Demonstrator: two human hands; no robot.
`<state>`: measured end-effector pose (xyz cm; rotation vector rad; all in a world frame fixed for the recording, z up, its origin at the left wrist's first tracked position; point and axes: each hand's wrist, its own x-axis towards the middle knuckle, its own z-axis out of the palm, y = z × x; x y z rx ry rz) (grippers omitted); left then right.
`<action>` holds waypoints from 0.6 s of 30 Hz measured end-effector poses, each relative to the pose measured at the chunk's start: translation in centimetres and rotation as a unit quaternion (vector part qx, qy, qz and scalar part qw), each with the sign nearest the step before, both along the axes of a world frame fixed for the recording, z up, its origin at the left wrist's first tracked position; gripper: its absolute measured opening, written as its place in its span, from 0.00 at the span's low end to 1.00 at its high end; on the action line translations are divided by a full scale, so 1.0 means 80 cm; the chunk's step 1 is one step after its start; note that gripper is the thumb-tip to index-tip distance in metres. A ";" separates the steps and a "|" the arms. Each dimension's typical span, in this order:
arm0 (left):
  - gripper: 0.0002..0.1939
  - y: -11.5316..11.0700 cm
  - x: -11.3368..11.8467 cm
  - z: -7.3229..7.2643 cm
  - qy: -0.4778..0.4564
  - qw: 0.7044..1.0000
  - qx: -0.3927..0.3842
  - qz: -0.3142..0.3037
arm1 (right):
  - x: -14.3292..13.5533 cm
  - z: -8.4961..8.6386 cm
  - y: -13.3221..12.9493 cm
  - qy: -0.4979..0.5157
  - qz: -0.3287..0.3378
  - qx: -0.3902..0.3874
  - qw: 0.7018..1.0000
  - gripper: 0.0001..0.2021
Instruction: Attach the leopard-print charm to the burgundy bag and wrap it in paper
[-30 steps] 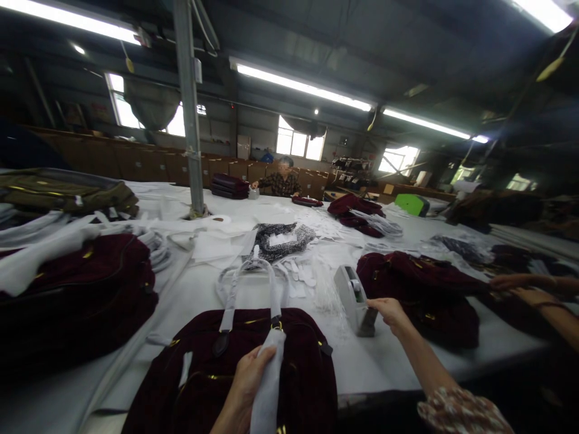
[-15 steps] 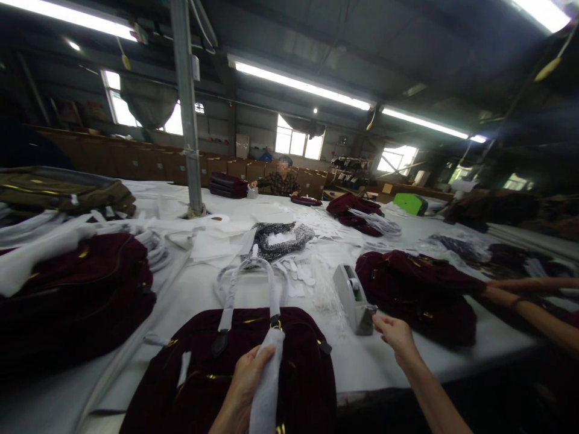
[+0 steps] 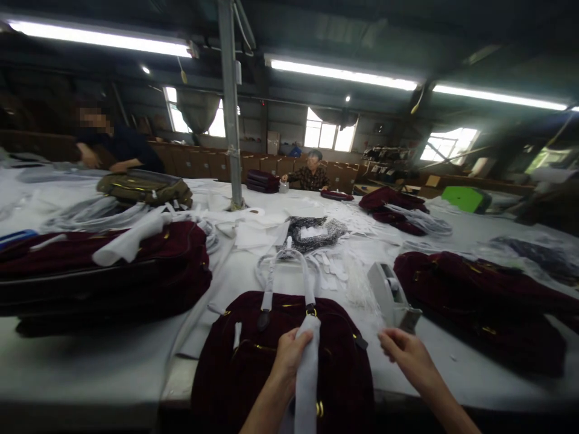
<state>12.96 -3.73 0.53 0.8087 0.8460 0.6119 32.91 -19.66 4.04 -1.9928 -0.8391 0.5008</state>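
A dark maroon bag (image 3: pixel 335 337) with gold-coloured metal parts lies in front of me at the table edge, its paper-wrapped handles (image 3: pixel 309 271) pointing away. My left hand (image 3: pixel 289 355) is closed on a white wrapped strap (image 3: pixel 307 367) that runs down over the bag from a gold ring. To the right of the bag, my right hand (image 3: pixel 402 349) is pinched, thumb against fingers. What it pinches, if anything, is too small to make out. Just beyond that hand stands a grey tape dispenser (image 3: pixel 384 289).
Maroon bags lie in a pile at left (image 3: pixel 181 259) and another pile at right (image 3: pixel 479 301). An olive bag (image 3: pixel 145 188) is farther back. Behind the dispenser are white strips (image 3: pixel 335 265). A metal post (image 3: pixel 233 120) rises from the table. Two people are across it.
The view has swung left, bringing a second person into sight. My right hand has come away from the dispenser's front end, towards the bag. My left hand keeps its hold on the strap.
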 end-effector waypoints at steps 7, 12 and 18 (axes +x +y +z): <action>0.09 -0.007 -0.002 0.002 -0.007 0.999 0.030 0.021 | -0.111 0.037 0.112 0.116 0.206 0.021 0.971 0.16; 0.15 -0.010 0.007 -0.001 -0.021 0.999 0.032 0.021 | -0.106 0.016 0.135 0.024 0.160 -0.052 0.985 0.16; 0.14 -0.001 -0.010 0.001 -0.030 0.999 0.039 0.022 | -0.114 0.011 0.144 -0.013 0.125 -0.082 0.989 0.16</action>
